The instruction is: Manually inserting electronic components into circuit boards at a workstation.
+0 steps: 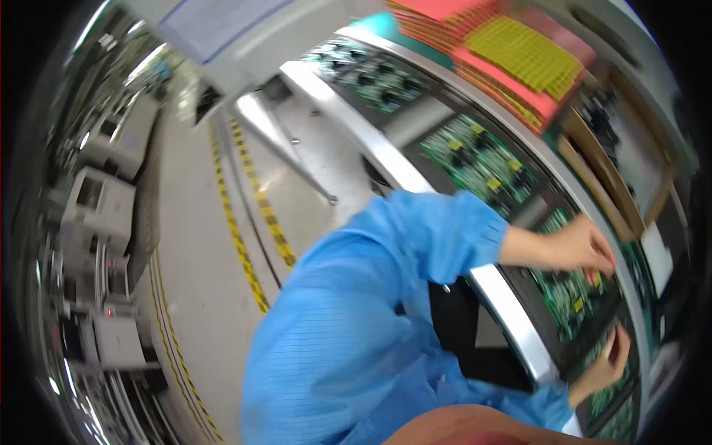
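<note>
My left hand (pixel 577 247) is over a green circuit board (pixel 569 302) with yellow and dark parts, set in a dark carrier on the line. Its fingers are drawn together in a pinch, and anything between them is too small to make out. Nearer to me, my right hand (pixel 606 363) hovers over another green board (pixel 602 400) with thumb and fingers curled toward each other. What it holds, if anything, cannot be seen. Blue sleeves cover both arms down to the wrists.
Other populated boards (pixel 478 159) lie along the line, bordered by a metal rail (pixel 393 159). Beyond it are stacked pink trays (pixel 512 59), a yellow grid sheet (pixel 525 55) and a cardboard box (pixel 604 178) with dark parts. Yellow-black tape (pixel 236 222) marks the floor at left.
</note>
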The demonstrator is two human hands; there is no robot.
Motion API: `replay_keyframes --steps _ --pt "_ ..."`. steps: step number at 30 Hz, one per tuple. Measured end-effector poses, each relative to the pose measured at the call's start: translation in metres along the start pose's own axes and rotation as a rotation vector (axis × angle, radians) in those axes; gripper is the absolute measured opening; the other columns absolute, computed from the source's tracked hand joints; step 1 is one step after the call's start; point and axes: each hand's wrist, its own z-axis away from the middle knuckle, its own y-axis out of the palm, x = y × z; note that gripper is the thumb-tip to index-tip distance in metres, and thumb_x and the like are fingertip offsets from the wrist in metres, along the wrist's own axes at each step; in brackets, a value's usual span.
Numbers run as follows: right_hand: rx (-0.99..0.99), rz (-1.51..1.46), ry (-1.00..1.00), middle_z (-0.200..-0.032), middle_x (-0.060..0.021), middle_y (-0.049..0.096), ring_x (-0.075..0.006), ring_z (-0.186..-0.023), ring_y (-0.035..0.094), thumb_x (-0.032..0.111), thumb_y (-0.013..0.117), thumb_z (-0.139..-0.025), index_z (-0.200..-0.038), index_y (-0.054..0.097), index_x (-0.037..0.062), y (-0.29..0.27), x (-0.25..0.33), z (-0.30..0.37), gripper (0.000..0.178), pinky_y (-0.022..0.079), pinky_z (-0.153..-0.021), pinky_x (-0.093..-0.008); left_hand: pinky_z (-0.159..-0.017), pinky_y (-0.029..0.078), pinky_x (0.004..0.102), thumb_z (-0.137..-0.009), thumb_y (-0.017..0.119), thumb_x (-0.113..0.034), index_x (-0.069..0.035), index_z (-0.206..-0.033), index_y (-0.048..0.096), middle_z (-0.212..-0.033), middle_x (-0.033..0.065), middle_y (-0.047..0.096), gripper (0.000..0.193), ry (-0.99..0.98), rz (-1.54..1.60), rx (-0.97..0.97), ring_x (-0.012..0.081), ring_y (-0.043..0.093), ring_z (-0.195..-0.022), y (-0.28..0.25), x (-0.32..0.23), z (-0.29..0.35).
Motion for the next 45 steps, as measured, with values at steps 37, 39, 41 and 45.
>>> replay_keyframes --steps 37,39,41,45 --pt "-0.009 0.380 0.508 -0.087 -0.0009 0.076 -0.0058 -0.082 0.069 0.002 0.078 -0.087 -0.106 0.076 0.0035 -0.135 -0.074 0.037 0.020 0.050 -0.073 -0.0217 -0.077 0.049 0.0341 -0.077 0.076 0.011 0.004 -0.092 0.072 -0.091 0.0152 0.072 0.017 0.123 -0.837 0.276 0.0263 0.064 -0.086 0.003 0.006 0.019" --pt "0.000 0.428 0.531 -0.087 -0.0008 0.076 -0.0055 -0.081 0.068 0.003 0.079 -0.087 -0.106 0.077 0.0043 -0.134 -0.070 0.034 0.019 0.050 -0.073 -0.0213 -0.076 0.049 0.0336 -0.078 0.076 0.010 0.004 -0.092 0.072 -0.091 0.0154 0.072 0.016 0.091 -0.824 0.290 0.0257 0.064 -0.086 0.003 0.007 0.018" --pt "-0.005 0.415 0.526 -0.087 -0.0008 0.077 -0.0053 -0.081 0.068 0.004 0.080 -0.087 -0.106 0.077 0.0046 -0.133 -0.070 0.035 0.019 0.050 -0.073 -0.0212 -0.076 0.049 0.0336 -0.078 0.075 0.010 0.004 -0.092 0.072 -0.092 0.0155 0.072 0.016 0.089 -0.817 0.291 0.0256 0.064 -0.086 0.004 0.009 0.018" --pt "-0.007 0.406 0.512 -0.087 -0.0009 0.077 -0.0052 -0.081 0.068 0.005 0.080 -0.087 -0.106 0.077 0.0048 -0.133 -0.071 0.036 0.019 0.050 -0.073 -0.0214 -0.076 0.049 0.0333 -0.078 0.075 0.010 0.004 -0.091 0.072 -0.092 0.0157 0.072 0.015 0.082 -0.814 0.305 0.0252 0.064 -0.086 0.007 0.010 0.018"
